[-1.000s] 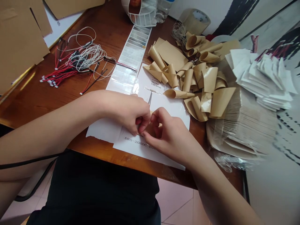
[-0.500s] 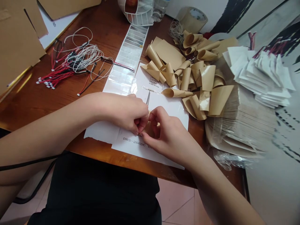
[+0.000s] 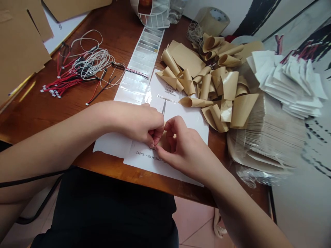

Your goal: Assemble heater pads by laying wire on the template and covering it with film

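Over the printed white sheet [image 3: 144, 162] near the table's front edge, my two hands meet, fingertips nearly touching. My left hand [image 3: 144, 124] is closed in a pinch, thumb and finger pressed together low over the sheet. Facing it, my right hand [image 3: 183, 144] is also pinched, with its fingers curled. Between them a small tan piece of paper [image 3: 163, 142] shows in part; the fingers cover most of it. Lettering on the sheet runs partly under my right hand. Just beyond lies a small clear strip [image 3: 167, 99] with a thin dark line leading toward my hands.
Curled brown paper pieces [image 3: 205, 86] are heaped behind my right hand. Farther right are a plastic-wrapped stack [image 3: 266, 137], white packets [image 3: 292, 79] and a tape roll [image 3: 213, 20]. Red-black connector wires [image 3: 67, 77], a label strip [image 3: 131, 82] and cardboard [image 3: 20, 44] lie left.
My hands keep almost the same pose, with only slight finger movement. A pale, curled, rope-like thing now shows on the floor beside my right forearm.
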`<action>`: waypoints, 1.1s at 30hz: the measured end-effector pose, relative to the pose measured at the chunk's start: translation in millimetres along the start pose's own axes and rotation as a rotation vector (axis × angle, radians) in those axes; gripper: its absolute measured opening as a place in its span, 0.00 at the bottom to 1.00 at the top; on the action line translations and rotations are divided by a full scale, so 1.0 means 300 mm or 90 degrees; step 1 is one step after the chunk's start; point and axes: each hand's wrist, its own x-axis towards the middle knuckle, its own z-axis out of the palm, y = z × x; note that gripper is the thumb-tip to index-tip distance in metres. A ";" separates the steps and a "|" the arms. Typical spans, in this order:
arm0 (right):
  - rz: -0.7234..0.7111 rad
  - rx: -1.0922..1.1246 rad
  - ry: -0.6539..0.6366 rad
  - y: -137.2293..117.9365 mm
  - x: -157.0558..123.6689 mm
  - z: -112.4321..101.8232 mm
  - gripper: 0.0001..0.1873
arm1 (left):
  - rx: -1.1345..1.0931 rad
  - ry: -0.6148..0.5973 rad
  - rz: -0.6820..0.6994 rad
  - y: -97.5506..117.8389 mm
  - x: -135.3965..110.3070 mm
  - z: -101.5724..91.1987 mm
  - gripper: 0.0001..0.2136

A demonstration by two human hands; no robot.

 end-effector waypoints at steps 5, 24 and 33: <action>0.005 -0.004 -0.004 -0.002 0.001 0.000 0.16 | -0.001 0.001 0.005 -0.003 0.000 0.001 0.03; -0.009 -0.013 0.005 0.007 0.001 0.007 0.16 | 0.038 0.003 -0.017 0.009 -0.008 0.003 0.06; -0.009 -0.005 -0.002 0.006 0.002 0.002 0.16 | 0.031 0.003 -0.012 0.002 -0.004 0.008 0.05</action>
